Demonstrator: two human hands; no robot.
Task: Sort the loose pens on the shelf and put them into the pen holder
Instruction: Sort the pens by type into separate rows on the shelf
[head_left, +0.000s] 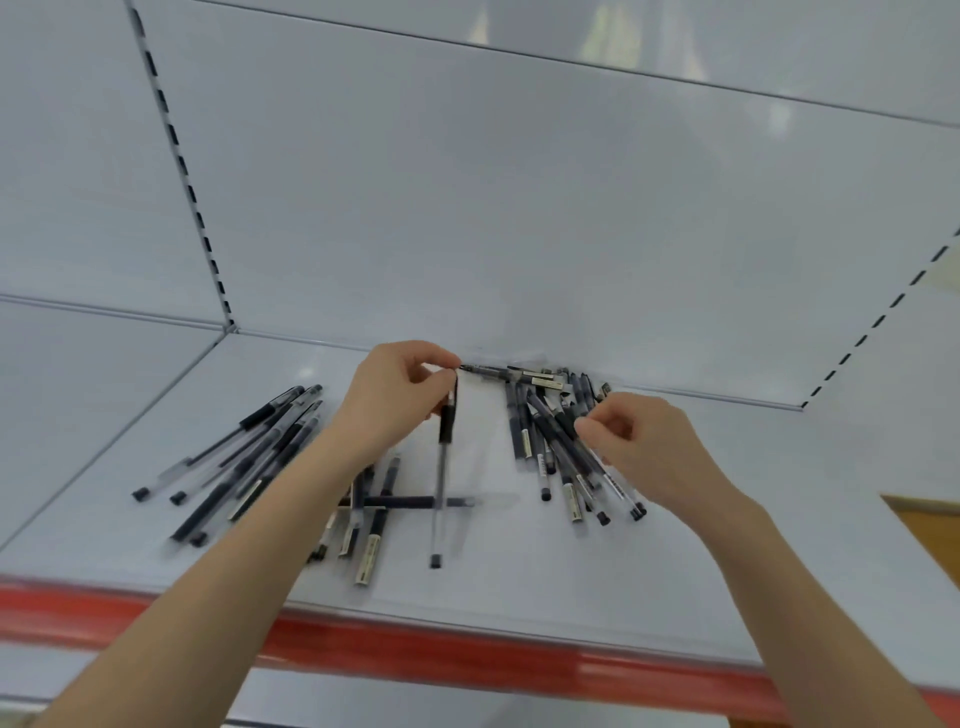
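Several black and clear pens lie loose on the white shelf (727, 519) in three heaps: a left heap (244, 462), a middle heap (374, 519) under my left forearm, and a right heap (550, 441) near the back wall. My left hand (395, 400) pinches one clear pen with a black grip (441, 478) by its top end, the pen hanging down toward me. My right hand (639, 441) has its fingers curled on pens of the right heap, pinching one of them. No pen holder is in view.
The shelf has a red front edge strip (467, 654) and a white back wall (519, 234) with slotted uprights at the left and right. A brown patch (930, 525) shows past the shelf's right edge.
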